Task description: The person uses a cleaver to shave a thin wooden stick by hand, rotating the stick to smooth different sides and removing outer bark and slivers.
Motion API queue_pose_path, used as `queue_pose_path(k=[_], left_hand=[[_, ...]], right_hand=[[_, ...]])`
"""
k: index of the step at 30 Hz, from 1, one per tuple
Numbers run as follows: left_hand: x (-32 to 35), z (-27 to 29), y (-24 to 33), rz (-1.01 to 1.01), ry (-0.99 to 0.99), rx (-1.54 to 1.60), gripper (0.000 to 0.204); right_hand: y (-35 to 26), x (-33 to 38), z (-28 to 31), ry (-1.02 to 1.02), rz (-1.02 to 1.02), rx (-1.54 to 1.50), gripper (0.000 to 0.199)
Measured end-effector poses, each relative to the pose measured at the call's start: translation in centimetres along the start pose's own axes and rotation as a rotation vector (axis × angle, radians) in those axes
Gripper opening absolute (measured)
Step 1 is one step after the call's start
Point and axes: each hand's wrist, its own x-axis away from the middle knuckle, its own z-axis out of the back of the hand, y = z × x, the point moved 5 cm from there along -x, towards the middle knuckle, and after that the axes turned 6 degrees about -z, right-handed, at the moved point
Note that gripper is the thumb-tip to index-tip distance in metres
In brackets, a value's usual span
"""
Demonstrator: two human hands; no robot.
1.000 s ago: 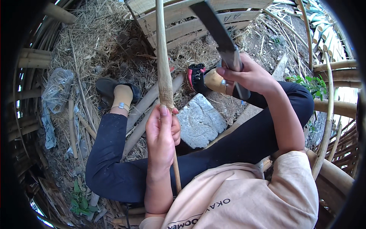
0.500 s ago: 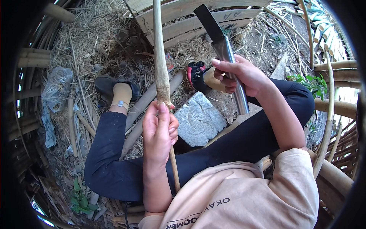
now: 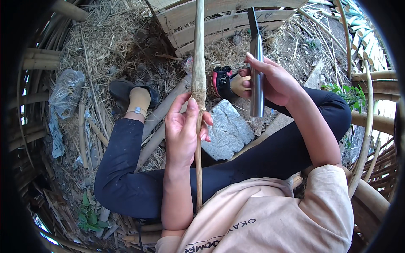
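My left hand [image 3: 184,130] holds a long pale stick [image 3: 198,71] near its middle, just at a rough knot where the thick upper part narrows to a thin tail. Thumb and fingers sit round it loosely. The stick stands nearly upright in view, its top beyond the upper edge and its thin end reaching my shirt. In my right hand [image 3: 274,80] is a knife [image 3: 257,92] with a smooth steel tube handle and a dark blade pointing away from me. The blade shows almost edge-on and is apart from the stick.
A grey stone block [image 3: 228,130] lies between my legs, beside wooden poles [image 3: 168,109]. Beyond stands a slatted wooden crate [image 3: 232,19]. Straw [image 3: 105,46] covers the ground. A clear plastic bag [image 3: 66,95] lies at left; cut bamboo [image 3: 365,42] is piled far right, near bamboo railings [image 3: 375,122].
The stick has shifted right and come more upright. My left fingers have loosened and spread around it. The knife has turned, its blade swinging right to nearly edge-on.
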Motion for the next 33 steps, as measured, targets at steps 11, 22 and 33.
queue_pose_path(k=[11, 22, 33], left_hand=[[-0.1, 2.8, 1.4, 0.021, 0.021, 0.152, 0.026], [1.1, -0.3, -0.1, 0.015, 0.067, -0.055, 0.03], [1.2, -0.1, -2.4, -0.038, 0.205, -0.111, 0.026]], right_hand=[[-2.3, 1.7, -1.4, 0.075, 0.609, 0.921, 0.025], [1.0, 1.6, -3.8, 0.065, 0.745, 1.476, 0.017], [0.9, 1.3, -3.0, 0.2, 0.711, 1.674, 0.026]])
